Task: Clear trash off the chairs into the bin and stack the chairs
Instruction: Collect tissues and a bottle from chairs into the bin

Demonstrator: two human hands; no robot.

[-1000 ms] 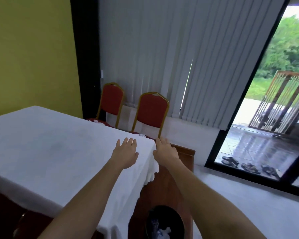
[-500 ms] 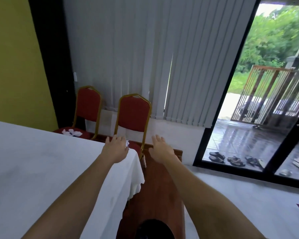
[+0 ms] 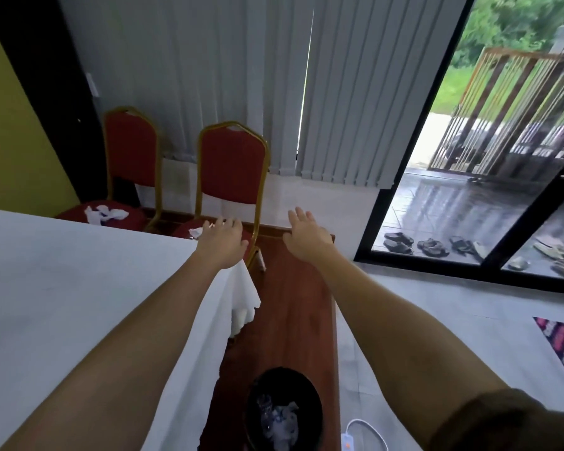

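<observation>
While the person has stepped closer along the white-clothed table (image 3: 62,288) over the last second, both chairs now show their seats, which were mostly hidden behind the table edge before. The left hand (image 3: 222,242) reaches out with fingers spread wide and holds nothing, hovering just over the near chair (image 3: 232,164) where a crumpled white tissue (image 3: 195,232) lies at the seat's edge. The right hand (image 3: 306,237) is likewise flat, wide and empty, out over the brown floor strip beside that chair. More tissues (image 3: 105,214) sit bunched on the seat of the far chair (image 3: 131,151) by the yellow wall. The black bin (image 3: 284,411), already holding some rubbish, stands on the floor close to the person's feet, well apart from the chairs. Nothing looks picked up yet, so I judge the clearing is only starting, with stacking to follow.
</observation>
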